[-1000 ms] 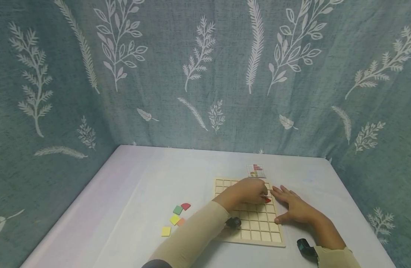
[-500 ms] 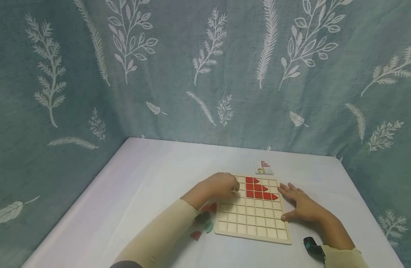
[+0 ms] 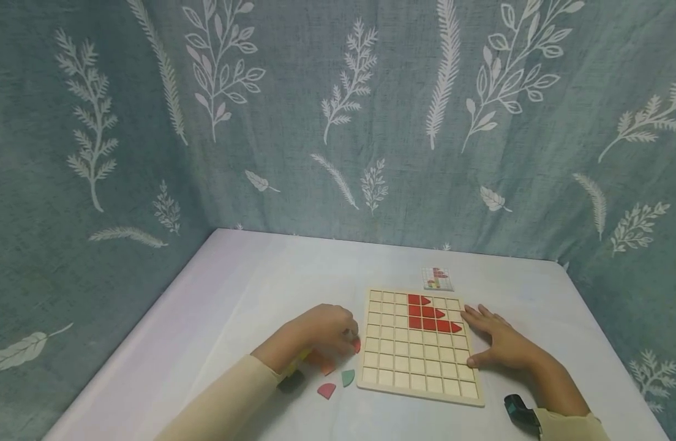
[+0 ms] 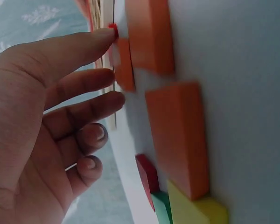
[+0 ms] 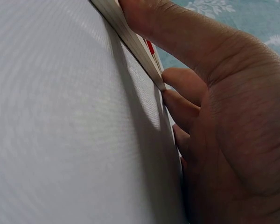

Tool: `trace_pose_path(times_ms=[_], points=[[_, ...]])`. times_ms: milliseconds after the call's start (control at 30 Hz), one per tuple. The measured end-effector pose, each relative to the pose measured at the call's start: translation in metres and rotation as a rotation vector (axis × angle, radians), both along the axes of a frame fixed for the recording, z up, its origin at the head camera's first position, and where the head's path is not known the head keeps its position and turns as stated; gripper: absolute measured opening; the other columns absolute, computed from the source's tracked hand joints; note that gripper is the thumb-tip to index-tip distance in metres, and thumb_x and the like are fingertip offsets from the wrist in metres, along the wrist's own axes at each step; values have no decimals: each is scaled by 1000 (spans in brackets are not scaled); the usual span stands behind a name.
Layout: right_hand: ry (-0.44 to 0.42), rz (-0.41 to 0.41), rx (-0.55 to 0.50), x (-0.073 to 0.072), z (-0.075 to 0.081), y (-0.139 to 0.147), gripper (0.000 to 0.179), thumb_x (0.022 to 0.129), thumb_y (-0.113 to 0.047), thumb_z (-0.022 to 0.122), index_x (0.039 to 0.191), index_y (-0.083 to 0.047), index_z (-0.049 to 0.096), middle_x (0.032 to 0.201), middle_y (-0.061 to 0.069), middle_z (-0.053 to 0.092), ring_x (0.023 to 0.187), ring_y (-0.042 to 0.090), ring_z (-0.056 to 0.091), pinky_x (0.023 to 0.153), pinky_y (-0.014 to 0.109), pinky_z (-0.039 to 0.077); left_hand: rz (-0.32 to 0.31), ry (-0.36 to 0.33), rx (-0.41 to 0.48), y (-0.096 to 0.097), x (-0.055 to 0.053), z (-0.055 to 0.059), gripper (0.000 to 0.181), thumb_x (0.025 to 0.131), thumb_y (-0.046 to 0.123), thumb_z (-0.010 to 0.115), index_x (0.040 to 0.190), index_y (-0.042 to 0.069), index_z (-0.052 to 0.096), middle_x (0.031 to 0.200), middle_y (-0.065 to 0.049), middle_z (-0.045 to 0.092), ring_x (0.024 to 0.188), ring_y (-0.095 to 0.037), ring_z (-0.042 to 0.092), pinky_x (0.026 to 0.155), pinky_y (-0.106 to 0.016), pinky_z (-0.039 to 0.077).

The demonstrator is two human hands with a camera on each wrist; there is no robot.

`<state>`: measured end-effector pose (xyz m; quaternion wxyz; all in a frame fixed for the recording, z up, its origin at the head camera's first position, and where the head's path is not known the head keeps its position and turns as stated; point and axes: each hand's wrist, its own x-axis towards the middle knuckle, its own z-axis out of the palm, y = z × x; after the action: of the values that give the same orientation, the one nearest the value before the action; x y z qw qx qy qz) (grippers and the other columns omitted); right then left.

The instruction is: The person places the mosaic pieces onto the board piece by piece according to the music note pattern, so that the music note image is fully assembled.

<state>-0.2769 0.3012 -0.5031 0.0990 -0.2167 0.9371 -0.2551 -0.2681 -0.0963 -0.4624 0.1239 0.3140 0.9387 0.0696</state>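
A pale wooden grid board (image 3: 401,361) lies on the white table, with rows of red tiles (image 3: 429,322) in its upper part, each ending in a point at the right. My left hand (image 3: 321,331) is left of the board, low over loose tiles. In the left wrist view its thumb tip is at a small red tile (image 4: 113,31); the fingers are loosely bent and no grasp shows. Orange tiles (image 4: 177,140) lie beside the fingers. My right hand (image 3: 500,340) rests along the board's right edge, fingers spread, thumb touching the edge.
A small pattern card (image 3: 438,279) lies behind the board. Nearer me are a pink-red quarter-round tile (image 3: 327,390) and a green tile (image 3: 348,378). A yellow tile (image 4: 196,207) lies near the left wrist. Leaf-patterned cloth (image 3: 316,122) hangs behind and beside the table.
My left hand has moved left from over the board to the loose tiles, uncovering the red rows. The right hand stays at the board's edge. The head view has shifted slightly.
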Motion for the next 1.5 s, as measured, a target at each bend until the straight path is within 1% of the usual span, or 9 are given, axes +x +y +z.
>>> trace_pose_path(times_ms=[100, 200, 400, 500, 633, 933, 1100, 1333, 1500], points=[[8, 1, 1, 1, 1, 1, 114, 60, -58, 82, 148, -2, 37, 156, 20, 24, 142, 47, 6, 109, 63, 4, -55, 55, 0, 2, 3, -3, 9, 81, 28, 77, 86, 21, 74, 67, 11, 49, 63, -8, 43, 58, -24, 39], [11, -3, -2, 1, 2, 2, 114, 59, -58, 82, 148, -3, 37, 156, 20, 24, 142, 47, 6, 109, 64, 4, -64, 75, -7, 4, 6, -2, 16, 82, 29, 77, 95, 21, 76, 69, 14, 52, 64, -7, 45, 60, -23, 42], [8, -1, 5, 0, 1, 1, 115, 59, -59, 82, 148, -3, 37, 156, 20, 24, 142, 47, 6, 109, 62, 4, 30, 67, -28, -2, 4, -2, 8, 89, 25, 72, 96, 24, 75, 74, 15, 57, 65, -8, 49, 67, -25, 47], [7, -2, 11, 0, 0, 0, 116, 59, -60, 82, 149, -3, 37, 156, 21, 24, 142, 47, 6, 110, 62, 3, 105, 68, -40, -13, 0, -4, 6, 89, 25, 72, 94, 24, 75, 72, 13, 56, 65, -10, 50, 65, -27, 46], [4, -7, 17, 0, -2, 0, 116, 58, -61, 82, 149, -3, 37, 156, 20, 24, 143, 46, 6, 110, 62, 4, 222, 31, -45, -25, 0, -3, 17, 85, 26, 73, 101, 21, 74, 77, 12, 57, 69, -12, 52, 67, -28, 47], [-5, -8, 22, -1, -1, 0, 115, 59, -59, 82, 149, -4, 36, 156, 20, 24, 143, 46, 6, 110, 61, 3, 297, -92, 11, -40, 16, 6, 36, 72, 20, 80, 106, 19, 69, 74, 10, 57, 69, -12, 55, 66, -28, 48], [-11, -10, 21, -1, -1, -1, 115, 59, -58, 83, 149, -4, 36, 156, 20, 23, 142, 46, 6, 110, 62, 3, 273, -116, 21, -46, 17, 7, 21, 71, 18, 83, 86, 27, 70, 78, 11, 56, 70, -12, 54, 66, -28, 48], [-4, -14, 25, 0, 1, -1, 115, 59, -58, 83, 149, -3, 36, 155, 21, 24, 142, 47, 7, 110, 62, 3, 169, -4, 38, -50, 6, 3, 11, 83, 18, 76, 93, 22, 74, 79, 14, 58, 71, -11, 53, 70, -27, 50], [-13, -22, 31, 0, 2, -1, 116, 60, -59, 82, 149, -3, 35, 156, 21, 24, 142, 47, 7, 109, 63, 4, 123, 60, 53, -40, -1, 0, 4, 86, 22, 73, 89, 21, 74, 73, 15, 58, 66, -9, 53, 67, -26, 49]])
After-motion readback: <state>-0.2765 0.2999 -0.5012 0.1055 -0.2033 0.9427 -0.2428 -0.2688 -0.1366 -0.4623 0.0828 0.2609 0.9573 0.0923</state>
